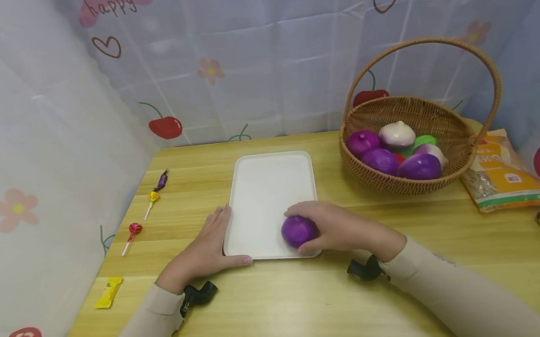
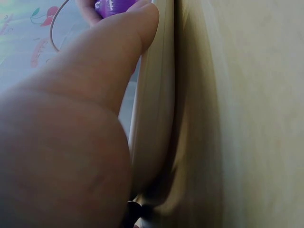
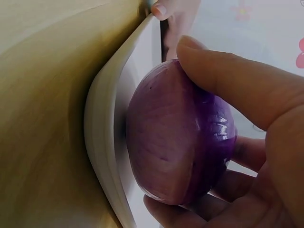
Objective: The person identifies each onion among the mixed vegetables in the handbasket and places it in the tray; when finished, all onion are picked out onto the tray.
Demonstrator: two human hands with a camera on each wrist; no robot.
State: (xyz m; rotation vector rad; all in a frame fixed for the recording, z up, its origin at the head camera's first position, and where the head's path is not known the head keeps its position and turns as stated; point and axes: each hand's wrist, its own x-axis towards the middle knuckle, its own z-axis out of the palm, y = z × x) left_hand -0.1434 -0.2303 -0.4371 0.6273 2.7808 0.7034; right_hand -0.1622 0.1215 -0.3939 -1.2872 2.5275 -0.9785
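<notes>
Here, a purple onion (image 1: 299,231) is gripped by the right hand (image 1: 335,227), the thumb set against one side and the fingers curled round the other, spread only as wide as the onion. It is held at the near right corner of a white tray (image 1: 272,194); whether the tray is touched by the onion cannot be told for sure. The tray's left edge is touched by the straight fingers of the left hand (image 1: 205,250), and its thumb, spread wide from them, is laid at the near edge. To the right, more onions are held in a handled wicker basket (image 1: 368,178), beside which an orange-printed packet (image 1: 505,175) is seen. On the table's left, a red lollipop (image 1: 135,228), a yellow lollipop (image 1: 153,196) and two wrapped sweets (image 1: 109,293) are strewn.
</notes>
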